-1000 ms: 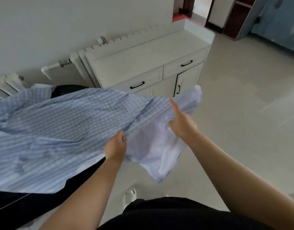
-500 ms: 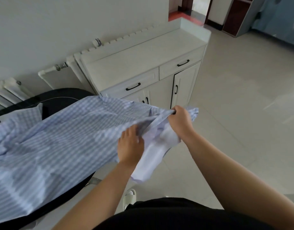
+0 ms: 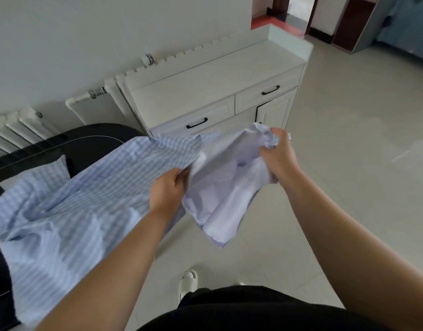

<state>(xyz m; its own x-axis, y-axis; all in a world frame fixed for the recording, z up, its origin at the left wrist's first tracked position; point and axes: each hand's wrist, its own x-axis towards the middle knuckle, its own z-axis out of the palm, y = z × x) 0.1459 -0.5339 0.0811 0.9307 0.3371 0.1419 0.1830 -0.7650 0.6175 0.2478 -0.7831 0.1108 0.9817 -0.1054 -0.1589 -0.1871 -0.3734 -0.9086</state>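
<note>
Beyond your hands, the white cabinet (image 3: 213, 91) has both drawers closed, so what is inside stays hidden. Your left hand (image 3: 168, 189) grips a fold of the blue striped shirt (image 3: 86, 199), and your right hand (image 3: 278, 158) clenches its bunched end. The shirt stretches between them and spreads left of your left hand over a black surface (image 3: 93, 139). The pale floor (image 3: 349, 163) lies below your right hand.

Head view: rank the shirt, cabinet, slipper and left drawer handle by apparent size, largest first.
1. shirt, though it is nearest the camera, so its lead is unsure
2. cabinet
3. slipper
4. left drawer handle, thinner than the slipper
</note>
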